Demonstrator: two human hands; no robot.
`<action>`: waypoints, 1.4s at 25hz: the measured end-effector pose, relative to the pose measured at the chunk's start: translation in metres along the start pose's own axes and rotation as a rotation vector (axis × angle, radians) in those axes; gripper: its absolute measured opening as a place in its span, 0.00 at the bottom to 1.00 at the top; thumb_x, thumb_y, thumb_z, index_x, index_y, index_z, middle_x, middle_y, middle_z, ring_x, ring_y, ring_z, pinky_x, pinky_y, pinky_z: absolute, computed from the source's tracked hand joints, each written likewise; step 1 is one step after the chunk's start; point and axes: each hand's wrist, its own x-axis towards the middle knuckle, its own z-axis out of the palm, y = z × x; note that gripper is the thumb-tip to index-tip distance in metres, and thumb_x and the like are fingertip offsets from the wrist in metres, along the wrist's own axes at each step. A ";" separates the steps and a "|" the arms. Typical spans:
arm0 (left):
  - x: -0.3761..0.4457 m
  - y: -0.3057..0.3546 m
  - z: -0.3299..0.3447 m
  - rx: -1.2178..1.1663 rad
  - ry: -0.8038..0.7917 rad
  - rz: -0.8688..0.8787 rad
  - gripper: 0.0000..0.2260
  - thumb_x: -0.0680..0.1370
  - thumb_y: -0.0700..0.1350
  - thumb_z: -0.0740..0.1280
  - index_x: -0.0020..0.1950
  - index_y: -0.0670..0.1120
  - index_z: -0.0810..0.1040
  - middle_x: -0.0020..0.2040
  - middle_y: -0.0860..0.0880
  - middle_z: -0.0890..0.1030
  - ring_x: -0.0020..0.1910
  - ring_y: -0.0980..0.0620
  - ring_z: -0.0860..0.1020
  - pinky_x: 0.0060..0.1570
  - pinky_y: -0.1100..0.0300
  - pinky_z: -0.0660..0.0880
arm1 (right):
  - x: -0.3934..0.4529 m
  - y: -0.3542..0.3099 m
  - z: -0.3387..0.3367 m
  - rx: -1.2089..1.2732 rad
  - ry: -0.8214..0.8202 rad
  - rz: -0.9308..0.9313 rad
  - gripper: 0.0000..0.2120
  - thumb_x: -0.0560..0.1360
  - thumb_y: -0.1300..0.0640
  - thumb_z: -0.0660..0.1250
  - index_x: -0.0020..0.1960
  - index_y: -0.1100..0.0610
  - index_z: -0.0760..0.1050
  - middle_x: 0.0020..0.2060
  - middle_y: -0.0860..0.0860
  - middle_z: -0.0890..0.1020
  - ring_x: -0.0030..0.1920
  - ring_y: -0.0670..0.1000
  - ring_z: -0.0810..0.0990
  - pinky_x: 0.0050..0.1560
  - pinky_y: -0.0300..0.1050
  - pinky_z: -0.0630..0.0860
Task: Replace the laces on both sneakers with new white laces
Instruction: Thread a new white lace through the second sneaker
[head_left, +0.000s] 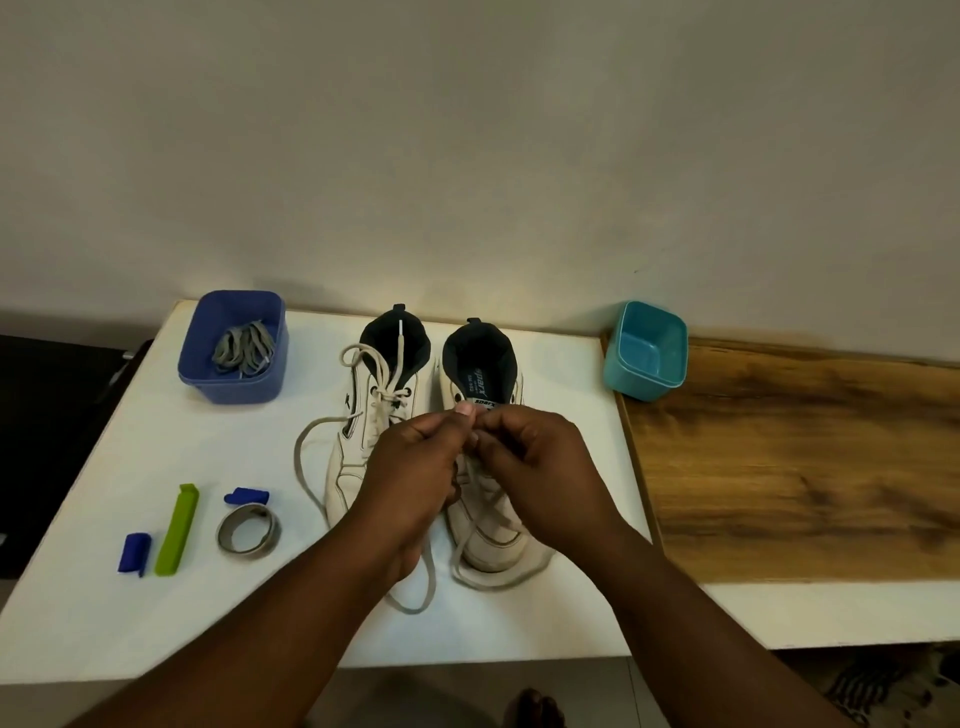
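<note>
Two off-white sneakers stand side by side on the white table (156, 613), heels toward the wall. The left sneaker (363, 415) carries a white lace tied in a bow, its loose ends trailing left and over the heel. Over the right sneaker (488, 540) my left hand (415, 467) and my right hand (540, 467) meet, both pinching its white lace (467, 577) near the tongue. That lace's loops hang past the toe onto the table. My hands hide the eyelets. A blue tub (234, 384) at the back left holds several grey laces (244, 348).
A teal tub (647, 353) stands at the back right on the edge of a wooden board (805, 467). A roll of tape (247, 530), a green clip (177, 530) and two small blue pieces (135, 553) lie at the front left. A wall runs behind.
</note>
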 end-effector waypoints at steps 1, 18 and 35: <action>0.001 0.000 0.000 -0.025 -0.006 -0.009 0.11 0.81 0.54 0.67 0.45 0.52 0.87 0.30 0.55 0.78 0.29 0.58 0.73 0.35 0.61 0.72 | 0.001 0.000 -0.002 0.056 0.008 0.008 0.05 0.81 0.58 0.70 0.51 0.51 0.85 0.41 0.44 0.85 0.43 0.46 0.84 0.45 0.41 0.81; 0.028 -0.022 -0.008 1.156 0.280 0.450 0.20 0.77 0.69 0.61 0.43 0.55 0.81 0.35 0.55 0.80 0.36 0.56 0.78 0.35 0.59 0.75 | 0.006 0.025 -0.002 -0.570 0.022 0.091 0.06 0.83 0.50 0.62 0.53 0.50 0.76 0.43 0.47 0.82 0.41 0.48 0.78 0.40 0.44 0.72; 0.041 -0.018 -0.024 1.056 -0.017 0.455 0.15 0.82 0.51 0.65 0.36 0.50 0.78 0.30 0.51 0.76 0.32 0.56 0.74 0.33 0.59 0.65 | 0.009 0.020 0.012 -0.658 -0.030 0.063 0.07 0.79 0.53 0.63 0.43 0.52 0.72 0.37 0.48 0.74 0.37 0.48 0.72 0.33 0.40 0.61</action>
